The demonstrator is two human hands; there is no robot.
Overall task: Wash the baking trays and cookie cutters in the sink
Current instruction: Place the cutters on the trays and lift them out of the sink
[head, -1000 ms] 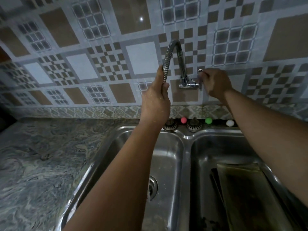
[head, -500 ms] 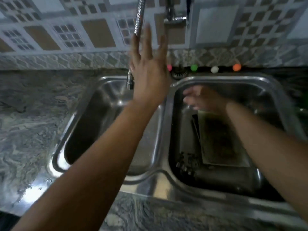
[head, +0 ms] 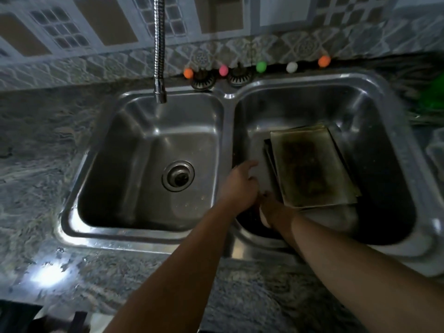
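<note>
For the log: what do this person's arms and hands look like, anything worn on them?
Both forearms are bare as far as the picture shows: no sleeves or gloves, and no watch or bracelet visible. The left hand shows no rings; the right hand is too dim and partly hidden to tell.

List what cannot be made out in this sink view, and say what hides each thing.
- Head view: right hand, fingers hidden behind the left hand; any grip cannot be told.
- Cookie cutters: none discernible; the right basin's near corner is dark and covered by both hands.
- Lower baking trays: only edges show beneath the top tray; count unclear.
- Faucet: base and handle cut off by the top edge.
- Green object: blurred, cut by the right edge.
</note>
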